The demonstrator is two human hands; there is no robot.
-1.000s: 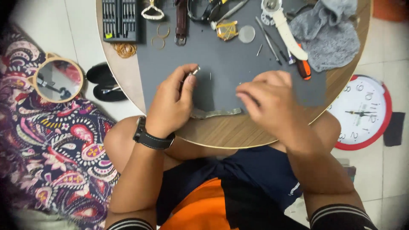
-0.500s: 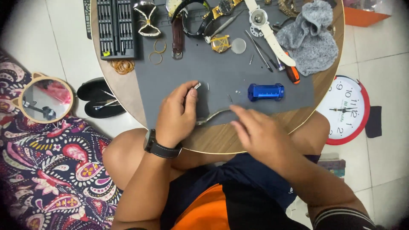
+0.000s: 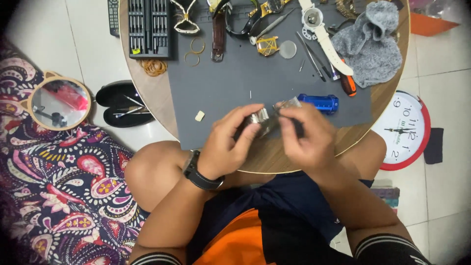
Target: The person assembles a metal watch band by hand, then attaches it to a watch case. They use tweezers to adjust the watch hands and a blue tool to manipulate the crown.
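Note:
Both hands hold a silver metal watch bracelet (image 3: pixel 267 118) over the near edge of a grey work mat (image 3: pixel 221 88) on a round wooden table (image 3: pixel 157 98). My left hand (image 3: pixel 228 142), a black watch on its wrist, pinches the bracelet's left end. The right end sits in the fingers of my right hand (image 3: pixel 306 137). A blue cylindrical tool (image 3: pixel 320 103) lies just beyond my right hand. Near my left hand, a small pale block (image 3: pixel 199 116) rests on the mat.
Across the mat's far side lie a black screwdriver bit set (image 3: pixel 148 27), watch straps, rings (image 3: pixel 195 51), a white-strapped watch (image 3: pixel 321 32), tweezers and a grey cloth (image 3: pixel 370 41). On the floor are a round mirror (image 3: pixel 59 103), a black case (image 3: pixel 120 103) and a red wall clock (image 3: pixel 405 130).
Both hands came together above the mat's near edge and lifted the bracelet between them. The right hand, earlier lower and apart, now grips the bracelet's right end.

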